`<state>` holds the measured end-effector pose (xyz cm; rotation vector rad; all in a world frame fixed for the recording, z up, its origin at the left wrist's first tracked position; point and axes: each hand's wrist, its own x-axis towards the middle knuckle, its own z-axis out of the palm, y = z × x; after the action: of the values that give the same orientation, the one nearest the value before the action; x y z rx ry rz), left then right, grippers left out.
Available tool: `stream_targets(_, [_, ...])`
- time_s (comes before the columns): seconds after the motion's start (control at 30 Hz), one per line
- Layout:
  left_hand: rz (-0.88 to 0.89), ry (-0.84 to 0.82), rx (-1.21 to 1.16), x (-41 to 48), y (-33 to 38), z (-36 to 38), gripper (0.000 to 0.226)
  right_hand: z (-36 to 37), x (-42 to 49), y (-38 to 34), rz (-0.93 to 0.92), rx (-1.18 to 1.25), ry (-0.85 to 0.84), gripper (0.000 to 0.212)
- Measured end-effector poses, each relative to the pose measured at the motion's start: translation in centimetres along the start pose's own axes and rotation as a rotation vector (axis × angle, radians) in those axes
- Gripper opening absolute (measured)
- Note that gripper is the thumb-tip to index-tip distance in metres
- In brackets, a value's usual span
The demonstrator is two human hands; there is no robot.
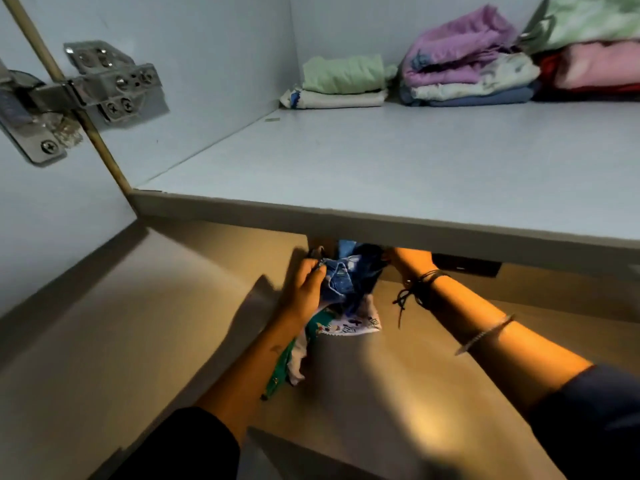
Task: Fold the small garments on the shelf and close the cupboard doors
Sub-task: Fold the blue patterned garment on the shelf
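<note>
On the lower shelf [398,382], both my hands reach in under the upper shelf board. My left hand [306,289] grips a small blue patterned garment [343,277]. My right hand [407,261] holds the same bundle at its far side, with its fingers hidden by the upper shelf's front edge [381,221]. Below the blue piece hang a white printed garment [353,323] and a green one [282,367], crumpled together and trailing along my left forearm.
The upper shelf [381,157] carries folded stacks at the back: a green and white pile [341,81], a purple, white and blue pile [464,64], and pink and red clothes [595,67]. An open cupboard door with a metal hinge [79,95] stands at the left.
</note>
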<state>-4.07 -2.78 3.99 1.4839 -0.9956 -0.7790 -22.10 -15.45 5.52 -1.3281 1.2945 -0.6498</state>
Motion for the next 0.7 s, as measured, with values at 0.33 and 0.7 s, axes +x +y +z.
stream_targets(0.33, [-0.301,-0.475,-0.567,-6.1,4.5,10.4,0.024,-12.2,-10.3,4.9,-0.231,-0.367,0.237,0.019])
stream_targets(0.7, [-0.574,-0.490,-0.466,-10.3,-2.0,15.2,0.040,-8.6,-19.2,19.1,-0.305,-0.638,0.406,0.064])
